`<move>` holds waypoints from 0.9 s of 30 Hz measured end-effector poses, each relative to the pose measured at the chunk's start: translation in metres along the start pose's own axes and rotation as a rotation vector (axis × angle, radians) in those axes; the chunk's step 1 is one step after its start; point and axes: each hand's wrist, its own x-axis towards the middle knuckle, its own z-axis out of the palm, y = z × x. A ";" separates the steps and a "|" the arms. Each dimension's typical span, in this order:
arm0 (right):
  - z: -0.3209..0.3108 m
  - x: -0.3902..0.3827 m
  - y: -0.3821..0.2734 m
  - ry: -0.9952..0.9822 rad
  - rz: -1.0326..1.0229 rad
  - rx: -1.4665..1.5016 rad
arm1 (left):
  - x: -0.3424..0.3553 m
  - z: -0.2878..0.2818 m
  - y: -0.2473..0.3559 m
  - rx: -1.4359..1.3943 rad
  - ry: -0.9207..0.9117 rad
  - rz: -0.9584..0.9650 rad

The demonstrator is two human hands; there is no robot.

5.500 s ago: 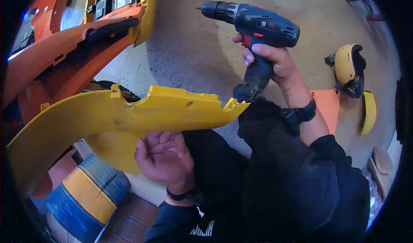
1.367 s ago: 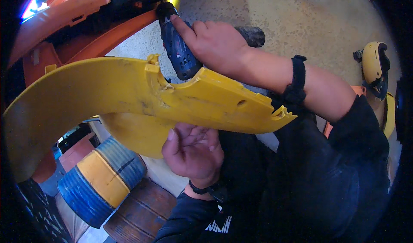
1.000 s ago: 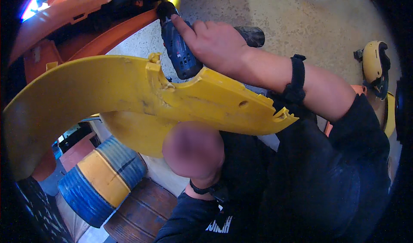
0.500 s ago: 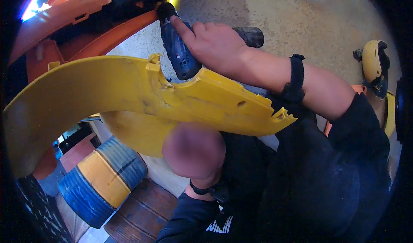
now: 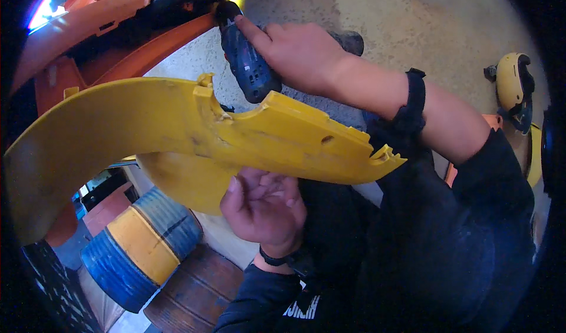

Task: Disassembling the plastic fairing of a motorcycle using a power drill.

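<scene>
In my right hand is a dark blue cordless drill. The fingers wrap its handle and the index finger lies along the body. Its dark base shows beyond the hand, and its front end meets the edge of an orange body part. A large curved yellow plastic panel with a jagged right end stretches across the view below the drill. My left hand is under the panel's lower edge, palm up, with thumb and fingers apart. The panel partly hides its fingertips; whether they bear weight I cannot tell.
A blue and yellow drum and a rusty brown drum are at lower left. A yellow helmet-like object rests on the concrete floor at the far right, close to a yellow piece.
The drill's rear end has shifted slightly up and right with my right hand. The yellow panel has moved a little left. My left palm and fingers, blurred before, now show clearly.
</scene>
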 end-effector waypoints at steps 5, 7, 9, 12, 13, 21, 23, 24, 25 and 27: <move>0.004 -0.010 0.006 0.050 -0.031 -0.066 | -0.001 0.004 -0.002 0.075 0.038 0.017; 0.011 -0.012 0.009 0.081 -0.081 -0.075 | 0.001 0.015 -0.004 0.157 0.140 0.054; 0.017 -0.012 0.010 0.107 -0.106 -0.064 | 0.003 0.013 -0.003 0.157 0.128 0.042; 0.017 -0.009 0.007 0.114 -0.081 -0.033 | 0.006 0.001 0.000 0.061 0.017 0.011; 0.014 -0.006 0.005 0.097 -0.058 -0.036 | 0.007 0.001 0.001 0.013 -0.035 0.000; -0.001 -0.002 0.007 0.044 -0.030 -0.033 | 0.006 0.020 0.002 0.156 0.143 0.026; -0.002 -0.004 0.012 0.053 -0.046 -0.060 | 0.006 0.021 0.000 0.149 0.147 0.021; 0.000 -0.004 0.014 0.067 -0.056 -0.066 | 0.006 0.023 -0.001 0.138 0.145 0.027; 0.002 -0.004 0.015 0.082 -0.066 -0.072 | 0.006 0.024 -0.002 0.127 0.142 0.033; 0.005 -0.006 0.019 0.103 -0.082 -0.093 | 0.006 0.023 -0.002 0.143 0.141 0.021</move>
